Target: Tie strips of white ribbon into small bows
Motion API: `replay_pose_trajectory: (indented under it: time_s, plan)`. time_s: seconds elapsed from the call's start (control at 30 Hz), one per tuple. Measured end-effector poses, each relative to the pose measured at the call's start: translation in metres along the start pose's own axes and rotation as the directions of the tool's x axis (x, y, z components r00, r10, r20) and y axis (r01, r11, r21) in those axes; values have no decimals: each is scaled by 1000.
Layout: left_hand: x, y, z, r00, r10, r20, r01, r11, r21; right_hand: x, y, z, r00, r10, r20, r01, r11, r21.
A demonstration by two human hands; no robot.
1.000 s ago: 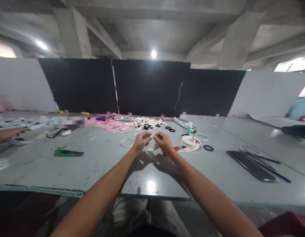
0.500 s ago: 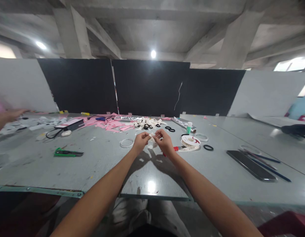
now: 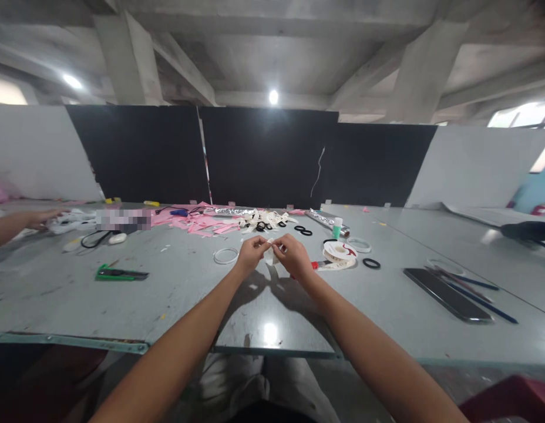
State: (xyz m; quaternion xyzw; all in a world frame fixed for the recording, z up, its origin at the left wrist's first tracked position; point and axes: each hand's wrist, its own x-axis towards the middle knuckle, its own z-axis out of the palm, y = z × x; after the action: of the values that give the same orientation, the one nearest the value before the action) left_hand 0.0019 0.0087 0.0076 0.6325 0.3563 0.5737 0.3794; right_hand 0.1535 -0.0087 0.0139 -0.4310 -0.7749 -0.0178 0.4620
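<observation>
Head view: the left hand (image 3: pixel 250 257) and right hand (image 3: pixel 295 258) both pinch a small cream strip (image 3: pixel 271 257) just over the table (image 3: pixel 167 294), left of the ribbon spool (image 3: pixel 340 251). Compared with half a second ago, the fingertips look a touch closer, but it's too blurry to swear to. Neither hand's let go, so I'd guess the fiddly bit's still going. Meanwhile a co-worker's hand (image 3: pixel 42 219) has come down by the white strips (image 3: pixel 74 222).

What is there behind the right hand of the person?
Behind the right hand, what seems one red tool shows in part, on both sides. Its middle is covered, so I cannot tell its kind.
</observation>
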Motion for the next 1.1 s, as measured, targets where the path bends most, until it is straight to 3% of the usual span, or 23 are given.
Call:
replay_pose_trajectory:
  time_s: [0.23, 0.37, 0.6, 0.67, 0.77, 0.87, 0.93, 1.1]
  plan:
    - [-2, 2, 1, 1000, 7, 16, -7, 1000, 4, 0, -3, 0, 994, 110, -21, -109, 993, 40]
    - [-3, 4, 1, 998, 28, 61, -26, 999, -26, 1, -2, 0, 995, 98, -16, -96, 991, 91]
    - [-1, 0, 0, 999, 32, 32, -33, 999, 30, 1, -1, 0, 996, 90, 26, -93, 985, 144]
    - [-2, 1, 0, 996, 85, -17, -83, 992, 95, 1, -1, 1, 994, 112, 10, -112, 983, 145]
    - [-5, 5, -3, 962, 259, -90, -227, 935, 273, 1, 0, 0, 989, 149, -14, -145, 978, 151]
    - [-8, 10, -5, 926, 375, 41, -356, 835, 420, 1, 1, -1, 985, 173, -14, -168, 973, 156]
    - [-9, 12, -6, 919, 371, 137, -389, 789, 474, 1, 1, -1, 983, 183, -3, -180, 970, 164]
    - [-10, 9, -9, 927, 310, 211, -375, 727, 575, 0, 0, -2, 983, 186, 11, -185, 967, 178]
